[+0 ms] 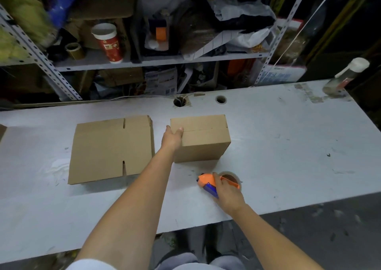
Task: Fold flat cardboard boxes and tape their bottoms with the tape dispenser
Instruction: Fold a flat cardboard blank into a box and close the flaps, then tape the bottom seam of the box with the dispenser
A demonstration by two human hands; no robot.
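From the head camera, my left hand (172, 136) holds the top left edge of the folded box (203, 138), thumb lying on its top face. My right hand (226, 193) grips the orange tape dispenser (207, 184) on the white table (288, 146), just in front of the box. The flat boxes (111, 150) lie stacked to the left.

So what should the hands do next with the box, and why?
Probably lift the orange-and-blue tape dispenser up to the folded brown cardboard box. The right hand grips it on the white table, the left hand holds the box's edge, and the top seam shows no tape yet.
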